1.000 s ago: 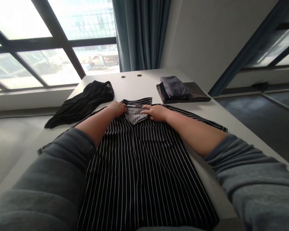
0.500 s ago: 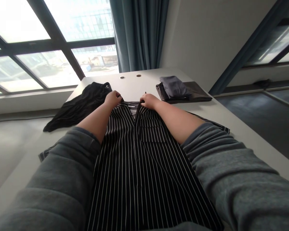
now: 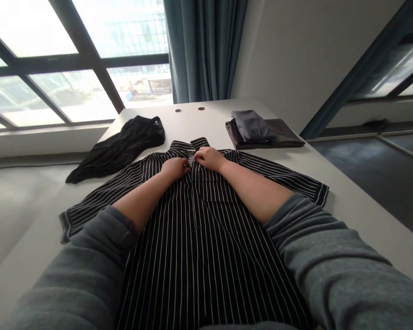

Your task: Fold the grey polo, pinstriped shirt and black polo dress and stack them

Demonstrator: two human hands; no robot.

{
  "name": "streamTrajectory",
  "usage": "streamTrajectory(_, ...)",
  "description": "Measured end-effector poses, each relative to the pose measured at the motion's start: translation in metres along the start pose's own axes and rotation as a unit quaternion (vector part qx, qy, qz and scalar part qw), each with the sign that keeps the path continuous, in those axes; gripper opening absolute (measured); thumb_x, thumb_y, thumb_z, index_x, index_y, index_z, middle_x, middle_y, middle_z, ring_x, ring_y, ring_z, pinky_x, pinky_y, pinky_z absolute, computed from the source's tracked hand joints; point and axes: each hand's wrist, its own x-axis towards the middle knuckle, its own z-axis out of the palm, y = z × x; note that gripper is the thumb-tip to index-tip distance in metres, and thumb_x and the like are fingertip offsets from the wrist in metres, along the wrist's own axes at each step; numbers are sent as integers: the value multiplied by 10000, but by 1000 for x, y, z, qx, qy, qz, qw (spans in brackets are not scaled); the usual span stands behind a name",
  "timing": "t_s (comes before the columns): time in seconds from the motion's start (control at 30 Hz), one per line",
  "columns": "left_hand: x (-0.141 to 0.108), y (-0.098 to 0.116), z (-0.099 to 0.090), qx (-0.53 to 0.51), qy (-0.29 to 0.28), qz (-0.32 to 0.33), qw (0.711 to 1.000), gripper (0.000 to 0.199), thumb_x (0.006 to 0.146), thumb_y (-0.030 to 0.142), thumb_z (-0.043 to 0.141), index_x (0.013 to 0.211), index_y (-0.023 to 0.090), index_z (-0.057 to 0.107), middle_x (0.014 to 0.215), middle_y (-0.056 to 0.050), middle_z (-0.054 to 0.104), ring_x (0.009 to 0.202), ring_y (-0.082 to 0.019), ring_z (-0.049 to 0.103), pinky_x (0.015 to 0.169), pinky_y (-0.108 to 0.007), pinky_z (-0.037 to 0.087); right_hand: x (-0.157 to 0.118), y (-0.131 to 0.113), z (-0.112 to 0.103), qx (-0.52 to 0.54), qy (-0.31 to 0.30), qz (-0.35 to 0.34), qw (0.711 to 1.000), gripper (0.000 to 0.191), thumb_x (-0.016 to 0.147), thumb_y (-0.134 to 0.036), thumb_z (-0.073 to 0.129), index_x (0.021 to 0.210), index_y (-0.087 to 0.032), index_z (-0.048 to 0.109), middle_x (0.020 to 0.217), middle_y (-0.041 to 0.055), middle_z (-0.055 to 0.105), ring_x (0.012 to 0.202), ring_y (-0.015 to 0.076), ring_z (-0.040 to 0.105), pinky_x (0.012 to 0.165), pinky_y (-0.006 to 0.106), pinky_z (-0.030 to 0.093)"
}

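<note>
A striped shirt point(image 3: 199, 243), black with thin white lines, is shown spread front upward on a white desk point(image 3: 196, 127), its collar point(image 3: 200, 141) directed toward the far end and its lower part toward the wearer of the camera. Its sleeves are laid out to either side, the left one partly covered by the wearer's left forearm. The front opening, just below the collar, is held by both hands. By the left hand point(image 3: 175, 168), the edge of the opening is pinched between bent fingers; by the right hand point(image 3: 209, 158), placed slightly higher and just beside it, the opposite edge is pinched between thumb and fingers. Between the two hands, a narrow strip of paler inner fabric is exposed. A crumpled black garment point(image 3: 124, 146) is seen near the shirt's left shoulder. Beyond the right shoulder, a folded grey cloth point(image 3: 253, 125) is carried by dark folded garments point(image 3: 285, 133). The far edge of the desk is bordered by a blue-grey curtain point(image 3: 206, 50), beside which a window point(image 3: 137, 30) is set.
</note>
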Motion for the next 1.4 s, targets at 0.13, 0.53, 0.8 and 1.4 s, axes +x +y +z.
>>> streamTrajectory(0.13, -1, 0, 1, -15, -2, -1, 1000, 243, 886, 387, 686, 1083, 298, 796, 1097, -63, 789, 1024, -281, 709, 878, -332, 522, 3, -4, 13, -28, -62, 0, 998, 302, 897, -69, 649, 1117, -193, 814, 1074, 76, 744, 996, 209, 681, 942, 309, 511)
streamTrajectory(0.53, -4, 4, 16, -110, 28, -38, 993, 213, 917, 323, 609, 1025, 251, 778, 1067, -63, 781, 967, -233, 704, 847, -302, 512, 3, -2, 18, -26, -76, 1, 997, 171, 890, -102, 652, 949, -188, 787, 949, 50, 732, 899, 191, 651, 826, 277, 465)
streamTrajectory(0.8, 8, 13, 16, -166, 38, -114, 979, 183, 901, 340, 633, 914, 229, 778, 954, -81, 801, 870, -251, 717, 740, -315, 507, -8, -13, 28, 93, 41, 75, 992, 184, 841, -61, 630, 900, -186, 751, 929, 26, 737, 865, 174, 655, 824, 274, 490)
streamTrajectory(1.4, -3, 17, 34, -313, 124, -109, 935, 116, 895, 249, 652, 919, 189, 748, 969, -44, 796, 891, -199, 708, 830, -307, 525, -20, -11, 47, 260, 141, 115, 948, 102, 823, -156, 670, 887, -207, 730, 911, 14, 750, 846, 174, 702, 845, 319, 588)
